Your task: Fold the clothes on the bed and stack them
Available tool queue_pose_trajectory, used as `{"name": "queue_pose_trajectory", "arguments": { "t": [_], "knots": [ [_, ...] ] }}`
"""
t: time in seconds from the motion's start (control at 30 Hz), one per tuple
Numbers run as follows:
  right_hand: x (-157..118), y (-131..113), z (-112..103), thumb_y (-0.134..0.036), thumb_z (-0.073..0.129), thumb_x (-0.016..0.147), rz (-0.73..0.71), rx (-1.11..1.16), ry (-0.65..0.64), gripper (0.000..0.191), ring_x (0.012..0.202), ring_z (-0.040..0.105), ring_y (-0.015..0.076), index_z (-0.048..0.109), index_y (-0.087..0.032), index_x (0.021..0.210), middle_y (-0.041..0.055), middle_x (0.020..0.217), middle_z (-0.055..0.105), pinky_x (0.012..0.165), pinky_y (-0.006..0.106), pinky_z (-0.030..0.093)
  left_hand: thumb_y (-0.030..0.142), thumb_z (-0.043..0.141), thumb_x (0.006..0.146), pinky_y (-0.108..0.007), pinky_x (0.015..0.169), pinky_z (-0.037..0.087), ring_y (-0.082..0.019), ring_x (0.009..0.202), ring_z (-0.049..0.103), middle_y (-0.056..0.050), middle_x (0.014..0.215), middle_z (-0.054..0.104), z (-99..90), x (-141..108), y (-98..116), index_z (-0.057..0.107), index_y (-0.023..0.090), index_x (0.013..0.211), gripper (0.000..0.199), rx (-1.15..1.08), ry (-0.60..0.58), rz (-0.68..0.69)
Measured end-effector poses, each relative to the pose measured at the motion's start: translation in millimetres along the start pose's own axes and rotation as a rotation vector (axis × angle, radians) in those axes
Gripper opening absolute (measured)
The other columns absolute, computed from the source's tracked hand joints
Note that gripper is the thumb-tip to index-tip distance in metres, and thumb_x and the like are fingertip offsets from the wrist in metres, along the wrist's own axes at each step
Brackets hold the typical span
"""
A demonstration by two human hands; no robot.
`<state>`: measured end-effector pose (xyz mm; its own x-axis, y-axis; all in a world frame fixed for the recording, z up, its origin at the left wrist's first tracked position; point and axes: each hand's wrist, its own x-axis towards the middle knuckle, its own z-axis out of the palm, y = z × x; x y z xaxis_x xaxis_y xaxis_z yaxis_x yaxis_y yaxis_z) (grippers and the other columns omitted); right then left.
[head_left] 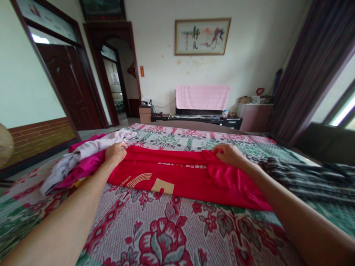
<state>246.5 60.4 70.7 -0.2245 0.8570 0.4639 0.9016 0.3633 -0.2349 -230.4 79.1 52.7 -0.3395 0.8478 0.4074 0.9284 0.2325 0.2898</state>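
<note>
A red garment (183, 181) with tan and white printing lies spread sideways on a flowered bedspread (163, 236), its far edge turned over in a strip. At its far left corner, my left hand (115, 152) has its fingers closed on the cloth. My right hand (227, 153) pinches the same far edge further right, where the fabric is bunched. The lower right part of the garment is wrinkled and partly behind my right forearm. The fingertips of both hands are partly hidden by the cloth and knuckles.
Rumpled white and magenta clothes (88, 162) lie just left of my left hand. A dark striped cloth (302, 181) lies to the right, beyond my right forearm. Past the bed's far edge stands a low black cabinet (196, 120) with a pink cloth (202, 96) above it.
</note>
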Motion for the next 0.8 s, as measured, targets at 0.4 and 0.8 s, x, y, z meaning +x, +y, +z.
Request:
{"name": "queue_pose_trajectory", "arguments": {
  "t": [0.4,0.8],
  "knots": [
    [-6.9,-13.6,25.6,-0.014,0.048,0.075,-0.176,0.137,-0.084,0.031,0.091,0.065,0.0182,0.071,-0.021,0.094,0.0043,0.099,0.072,0.083,0.028,0.048,0.023,0.054,0.072,-0.029,0.086,0.046,-0.026,0.098,0.065,-0.005,0.091,0.074,4.3,-7.5,8.7,0.074,0.026,0.085,0.025,0.058,-0.144,0.271],
    [-18.9,29.7,-21.8,-0.013,0.05,0.076,0.374,-0.032,0.069,0.036,0.095,0.066,0.0206,0.071,-0.017,0.105,0.0065,0.104,0.072,0.087,0.029,0.047,0.029,0.04,0.085,-0.029,0.091,0.045,-0.021,0.098,0.062,-0.007,0.104,0.069,26.7,-56.2,106.4,0.069,0.018,0.096,0.033,-0.076,-0.099,0.671]
  ]
}}
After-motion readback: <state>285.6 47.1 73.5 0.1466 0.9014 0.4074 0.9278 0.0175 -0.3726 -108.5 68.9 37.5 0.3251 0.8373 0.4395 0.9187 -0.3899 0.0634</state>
